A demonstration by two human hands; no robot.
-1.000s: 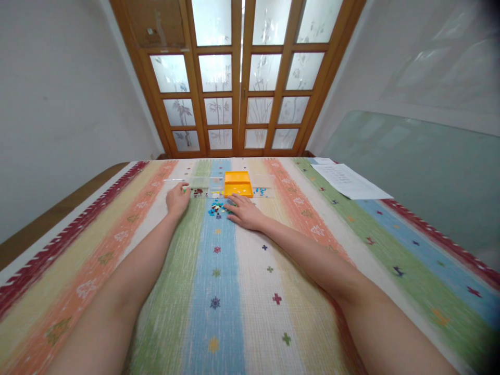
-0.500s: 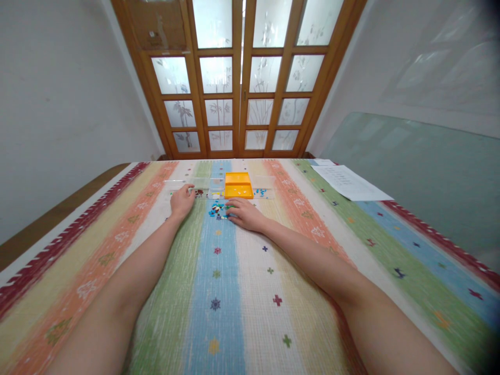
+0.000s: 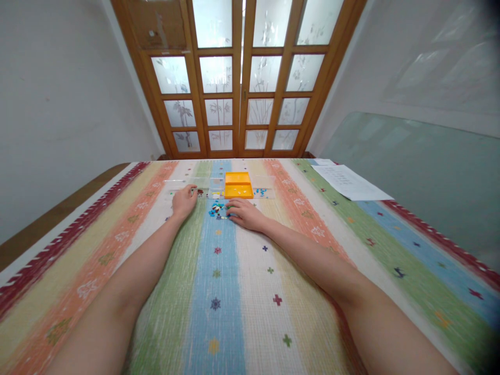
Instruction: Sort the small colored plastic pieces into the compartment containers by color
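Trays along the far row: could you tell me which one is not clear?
The orange tray, just beyond the right hand; the other trays are clear.

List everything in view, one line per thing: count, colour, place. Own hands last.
woven striped tablecloth: one, multicolour, covering the table
orange plastic tray: one, orange, far centre of the cloth
clear plastic compartment boxes: a row, count unclear, transparent, flanking the orange tray
small loose beads: a pile, mixed colours, in front of the tray
white paper sheet: one, white, far right
wooden frosted-glass doors: a pair, brown, behind the table
left hand: touching the clear boxes
right hand: flat, fingers at the beads
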